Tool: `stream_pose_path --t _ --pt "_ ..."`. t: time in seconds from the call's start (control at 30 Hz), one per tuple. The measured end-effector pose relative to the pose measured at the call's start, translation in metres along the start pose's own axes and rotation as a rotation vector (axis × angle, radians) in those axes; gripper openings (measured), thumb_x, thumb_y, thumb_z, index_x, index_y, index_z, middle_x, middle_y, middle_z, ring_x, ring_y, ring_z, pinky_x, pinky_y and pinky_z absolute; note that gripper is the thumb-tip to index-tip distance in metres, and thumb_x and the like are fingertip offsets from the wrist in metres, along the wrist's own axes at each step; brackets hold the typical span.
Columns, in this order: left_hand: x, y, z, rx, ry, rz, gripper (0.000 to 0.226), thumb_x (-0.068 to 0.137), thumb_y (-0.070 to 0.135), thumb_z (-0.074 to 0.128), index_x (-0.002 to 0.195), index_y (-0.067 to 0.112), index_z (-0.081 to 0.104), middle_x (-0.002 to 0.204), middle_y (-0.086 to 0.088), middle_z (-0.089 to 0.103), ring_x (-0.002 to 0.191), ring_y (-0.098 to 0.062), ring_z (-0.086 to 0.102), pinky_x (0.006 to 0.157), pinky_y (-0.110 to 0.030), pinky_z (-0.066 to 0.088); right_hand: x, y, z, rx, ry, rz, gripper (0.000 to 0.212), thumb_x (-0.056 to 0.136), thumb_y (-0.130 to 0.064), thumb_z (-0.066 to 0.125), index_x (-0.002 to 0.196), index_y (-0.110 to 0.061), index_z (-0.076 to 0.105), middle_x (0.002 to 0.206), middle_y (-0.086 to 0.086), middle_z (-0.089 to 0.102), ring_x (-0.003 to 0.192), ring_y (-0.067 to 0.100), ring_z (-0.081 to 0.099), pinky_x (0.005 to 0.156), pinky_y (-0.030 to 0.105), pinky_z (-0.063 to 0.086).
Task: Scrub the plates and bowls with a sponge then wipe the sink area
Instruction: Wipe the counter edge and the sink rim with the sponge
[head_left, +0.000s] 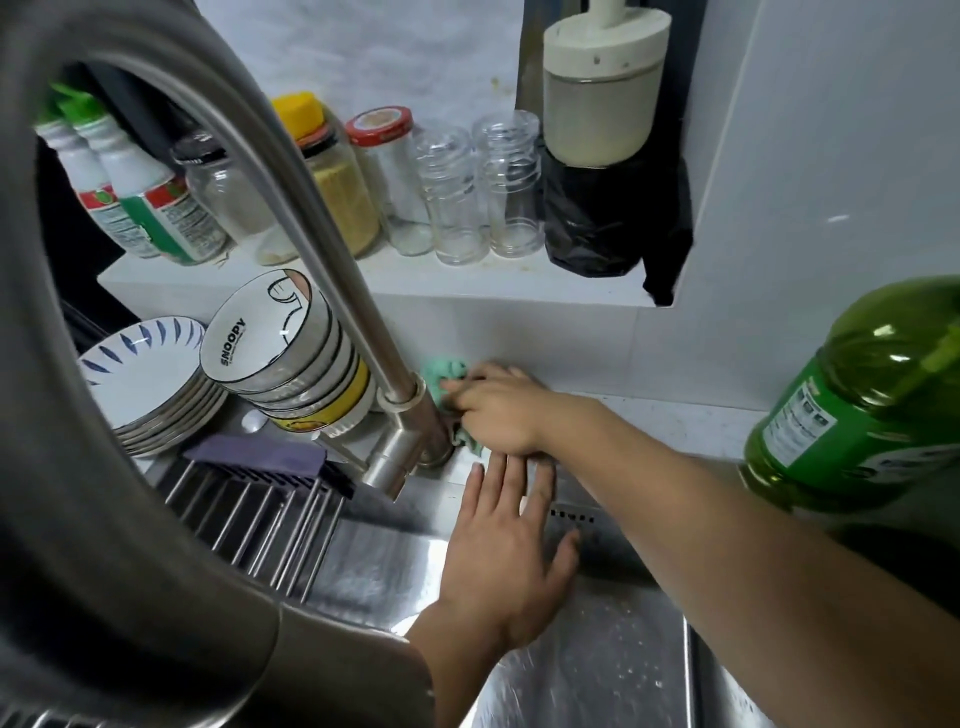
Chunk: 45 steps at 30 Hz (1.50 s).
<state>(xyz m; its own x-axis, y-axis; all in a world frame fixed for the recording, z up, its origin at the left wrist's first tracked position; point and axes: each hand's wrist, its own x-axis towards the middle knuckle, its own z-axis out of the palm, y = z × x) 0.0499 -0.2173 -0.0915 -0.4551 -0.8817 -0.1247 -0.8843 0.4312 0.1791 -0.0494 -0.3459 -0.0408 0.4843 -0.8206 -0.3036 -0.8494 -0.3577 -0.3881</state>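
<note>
My right hand grips a green cloth and presses it against the counter behind the base of the steel faucet. My left hand lies flat with straight fingers on the back wall of the steel sink, just below the right hand. A stack of blue-patterned plates and a stack of Snoopy bowls lean on the drying rack at the left.
The faucet's neck arches close to the camera and hides much of the left. Jars and bottles line the tiled ledge above. A green dish-soap bottle stands at the right. A purple cloth lies on the rack.
</note>
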Motion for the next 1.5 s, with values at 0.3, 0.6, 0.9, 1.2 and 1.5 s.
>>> stream_pose_path --t 0.3,0.6,0.9,1.2,1.5 --pt "0.001 -0.004 -0.004 0.02 -0.034 0.012 0.084 0.088 0.065 -0.004 0.163 0.027 -0.012 0.17 -0.005 -0.022 0.15 -0.019 -0.036 0.124 -0.038 -0.019 -0.043 0.028 0.008 -0.01 0.14 0.152 0.045 0.098 -0.041 0.026 0.131 -0.038 0.056 0.15 -0.011 0.049 0.137 0.021 0.035 0.113 0.044 0.028" --pt "0.009 -0.001 -0.023 -0.035 -0.044 -0.026 0.06 0.103 0.056 0.017 0.156 0.031 0.029 0.171 -0.007 0.014 0.158 -0.025 0.006 0.128 -0.038 0.008 -0.15 0.036 0.049 -0.063 0.478 0.665 0.036 0.098 -0.041 0.038 0.115 -0.025 0.065 0.129 -0.004 0.06 0.127 0.023 0.041 0.107 0.041 0.035" --pt "0.018 0.011 -0.016 0.071 -0.034 -0.048 0.051 0.101 0.055 0.03 0.133 0.02 0.046 0.147 -0.017 0.042 0.14 -0.039 0.033 0.116 -0.053 0.027 -0.148 0.04 0.061 -0.072 0.527 0.587 0.049 0.101 -0.029 0.041 0.147 -0.015 0.037 0.159 0.008 0.029 0.149 0.031 0.023 0.125 0.042 0.011" --pt "0.015 0.015 -0.015 0.083 -0.065 -0.039 0.069 0.101 0.059 0.024 0.156 0.018 0.027 0.165 -0.024 0.018 0.153 -0.043 0.012 0.124 -0.059 0.012 -0.165 0.037 0.07 -0.011 0.617 0.6 0.034 0.093 -0.012 0.055 0.126 -0.011 0.061 0.148 0.011 0.047 0.137 0.032 0.042 0.115 0.039 0.032" --pt "0.015 0.013 -0.016 0.007 -0.057 -0.029 0.065 0.101 0.05 0.034 0.156 0.016 0.029 0.162 -0.024 0.022 0.152 -0.042 0.013 0.124 -0.059 0.01 -0.193 0.032 0.09 -0.001 0.843 0.316 0.033 0.07 0.005 0.077 0.101 -0.004 0.075 0.108 0.012 0.073 0.098 0.033 0.068 0.087 0.044 0.057"
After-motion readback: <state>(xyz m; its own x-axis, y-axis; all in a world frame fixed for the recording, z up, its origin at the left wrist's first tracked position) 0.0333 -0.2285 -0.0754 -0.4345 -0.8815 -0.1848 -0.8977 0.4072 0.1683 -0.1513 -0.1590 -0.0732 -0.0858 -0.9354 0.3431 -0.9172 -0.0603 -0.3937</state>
